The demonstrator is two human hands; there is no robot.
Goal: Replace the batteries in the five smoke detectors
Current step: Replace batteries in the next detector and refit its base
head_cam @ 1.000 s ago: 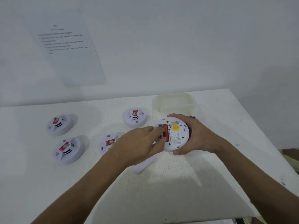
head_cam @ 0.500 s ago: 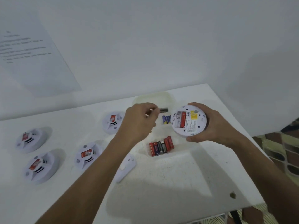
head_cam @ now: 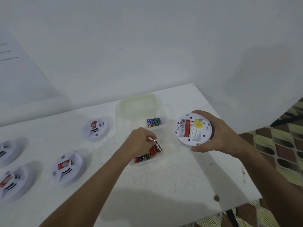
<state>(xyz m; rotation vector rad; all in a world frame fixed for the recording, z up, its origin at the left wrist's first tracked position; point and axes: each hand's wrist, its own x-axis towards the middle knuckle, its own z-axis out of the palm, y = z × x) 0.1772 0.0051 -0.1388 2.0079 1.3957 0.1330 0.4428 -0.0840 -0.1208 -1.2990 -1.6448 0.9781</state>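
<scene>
I'm working over the white table (head_cam: 164, 185), with four closed smoke detectors (head_cam: 95, 128) sitting off to my left, well apart from both hands. Near the back edge is the clear lidded box (head_cam: 137, 104), holding a row of blue and green batteries (head_cam: 154, 122) and, nearer me, a pile of red and black batteries (head_cam: 144, 157). My right hand (head_cam: 218, 135) is gripping the open smoke detector (head_cam: 193, 130) around its rim, back side up, with one red cell (head_cam: 187, 128) lying lengthwise in the bay beside an empty slot. My left hand (head_cam: 141, 141) is pinching a black battery (head_cam: 158, 146) at its top end, its long axis slanting down into the pile. The blue-green row is just behind my left hand, so that's the nearer hand for a fresh cell, I'm guessing.
</scene>
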